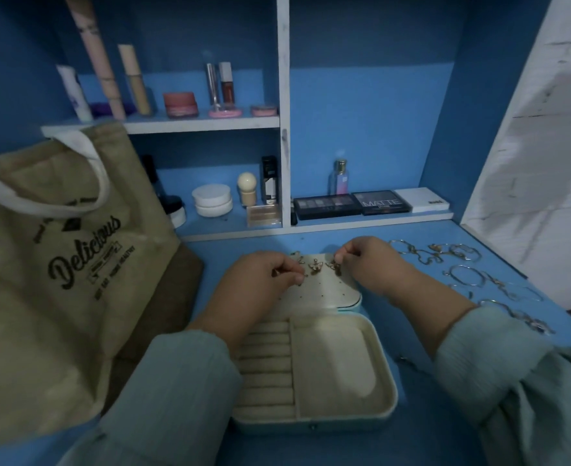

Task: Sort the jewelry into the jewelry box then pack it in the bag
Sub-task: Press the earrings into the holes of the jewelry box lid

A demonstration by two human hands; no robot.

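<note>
Jewelry box [314, 371] sits open on the blue desk [411, 438], center, between both forearms. One box, two halves: base near the person, lid panel [314, 290] folded away toward the shelves. Long axis runs near-to-far, hinge crosswise in the middle. Base has one row of ring rolls [265, 368] on the left (about seven ridges) and one plain compartment [334, 364] on the right; nothing visible in either. Lid panel is perforated with small holes; earrings [314, 265] sit along its far edge, roughly three or four gold pieces, exact count unclear in the dim light.

Left hand [260, 274] is over the lid's left part, fingers curled, thumb and fingertip pinching a small gold piece [277, 272]. Right hand [368, 257] is at the lid's far right corner, fingers curled, pinching another small gold piece [336, 262].

One tan tote bag [59, 264] stands left of the box, printed "Delicious", white handles, leaning back against the shelf edge. Its right edge is near the box, not touching.

Bracelets and chains [462, 274] lie spread on the desk right of the box, at least five or six, reaching almost to the desk's right edge. Open desk surface: a strip far of the lid up to the shelf, and the near right corner.

Shelves behind hold cosmetics: three palettes [371, 203] lower right, jars and tubes elsewhere.
</note>
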